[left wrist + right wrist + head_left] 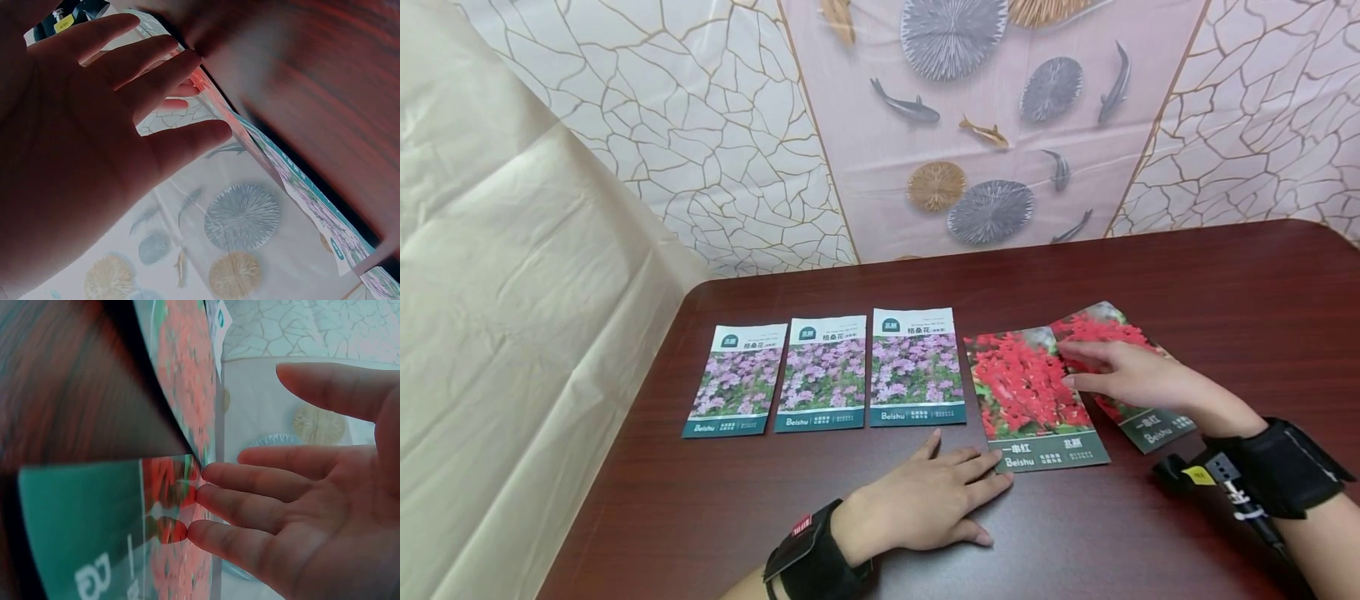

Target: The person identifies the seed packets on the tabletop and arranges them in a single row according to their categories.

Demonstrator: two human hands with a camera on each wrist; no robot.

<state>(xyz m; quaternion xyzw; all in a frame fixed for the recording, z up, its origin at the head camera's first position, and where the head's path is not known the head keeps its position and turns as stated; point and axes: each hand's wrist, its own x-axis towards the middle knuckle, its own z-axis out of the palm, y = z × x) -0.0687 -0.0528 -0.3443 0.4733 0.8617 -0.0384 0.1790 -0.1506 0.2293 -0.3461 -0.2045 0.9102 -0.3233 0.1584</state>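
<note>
A flat seed packet with red flowers point(1026, 387) lies on the dark wooden table, its green band toward me. My left hand point(925, 502) is spread low over the table, with straight fingertips at that packet's lower left corner. A second red-flower packet point(1150, 423) lies tilted to the right, its left edge beside the first. My right hand point(1123, 375) reaches over it with extended fingers; in the right wrist view, several fingertips point(199, 532) touch its printed surface. The palm and thumb of the right hand stay off the packet, and part of the packet is hidden beneath the hand.
Three purple-flower packets stand in a row on the left: the left one point(737, 383), the middle one point(822, 375) and the right one point(917, 367). Behind the table point(1247, 292) hangs a patterned cloth point(880, 167). A pale sheet point(512, 292) drapes along the left side.
</note>
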